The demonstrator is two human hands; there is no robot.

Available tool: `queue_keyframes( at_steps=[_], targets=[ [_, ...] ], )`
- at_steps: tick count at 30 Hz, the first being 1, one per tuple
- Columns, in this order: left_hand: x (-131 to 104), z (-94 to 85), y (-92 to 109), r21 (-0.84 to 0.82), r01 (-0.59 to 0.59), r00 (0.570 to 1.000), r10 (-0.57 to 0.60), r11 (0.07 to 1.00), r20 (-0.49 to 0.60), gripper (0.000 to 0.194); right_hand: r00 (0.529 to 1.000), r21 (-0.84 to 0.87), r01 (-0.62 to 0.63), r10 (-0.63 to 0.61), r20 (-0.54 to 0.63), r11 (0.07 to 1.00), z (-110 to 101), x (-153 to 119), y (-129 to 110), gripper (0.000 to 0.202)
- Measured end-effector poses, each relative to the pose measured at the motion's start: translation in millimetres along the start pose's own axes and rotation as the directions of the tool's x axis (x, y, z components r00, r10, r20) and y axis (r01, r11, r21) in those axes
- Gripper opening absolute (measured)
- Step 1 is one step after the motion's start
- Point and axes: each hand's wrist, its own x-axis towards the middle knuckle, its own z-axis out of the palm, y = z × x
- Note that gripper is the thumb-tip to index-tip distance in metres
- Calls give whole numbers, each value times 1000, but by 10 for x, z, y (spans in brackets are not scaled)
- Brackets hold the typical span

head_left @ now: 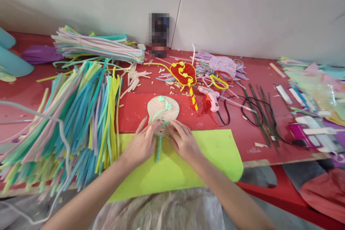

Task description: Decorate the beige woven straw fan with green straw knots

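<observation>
A pale fan-shaped piece with a mint green edge, small green flowers and a green handle lies across a red mat and a yellow-green sheet. My left hand is at its lower left edge, fingertips pressed near a green flower low on the fan. From the right, my right hand reaches the same flower with its fingertips. Both hands are pinched close together there, and the fingers partly cover the flower. Behind the mat lies a red and yellow fan with a striped handle.
Bundles of coloured pipe cleaners fill the left. A pink glue gun, scissors and a lilac fan lie behind on the right. A phone-like object leans on the wall. Dark sticks and a cable lie at right.
</observation>
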Motion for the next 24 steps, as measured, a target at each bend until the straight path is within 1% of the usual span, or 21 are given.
queue_keyframes(
  at_steps=[2, 3, 4, 5, 7, 10, 14, 19, 24],
  targets=[
    [-14, -27, -31, -19, 78, 991, -80, 997, -112, 49, 1000, -2, -2, 2, -7, 1000, 3, 0, -1, 42],
    [-19, -39, -38, 2, 101, 984, -100, 995, -147, 48, 1000, -3, -2, 2, -10, 1000, 2, -1, -2, 42],
    [-23, -49, -36, 40, 108, 982, -101, 993, -158, 47, 1000, -4, -3, 3, -9, 1000, 1, -1, -2, 42],
    [-24, -53, -27, 88, 95, 987, -82, 992, -142, 46, 1000, -4, -5, 5, -5, 1000, -1, 0, -3, 42],
    [-24, -45, 7, 180, 25, 998, -15, 983, -58, 46, 1000, -7, -7, 7, 4, 1000, -6, 1, -2, 43],
    [-19, -5, 57, 257, -45, 999, 37, 965, 35, 47, 1000, -11, 0, 0, 6, 1000, -4, 0, 5, 44],
    [-15, 41, 65, 302, -88, 995, 68, 949, 78, 46, 1000, -20, 2, -2, 4, 1000, 9, -3, 11, 43],
    [-13, 54, 57, 314, -167, 983, 132, 935, 130, 47, 998, -52, 36, -33, 46, 998, -6, 2, -2, 46],
    [-9, 60, 76, 342, -173, 977, 117, 924, 177, 46, 996, -73, 46, -40, 79, 996, -9, 1, -1, 49]
  ],
)
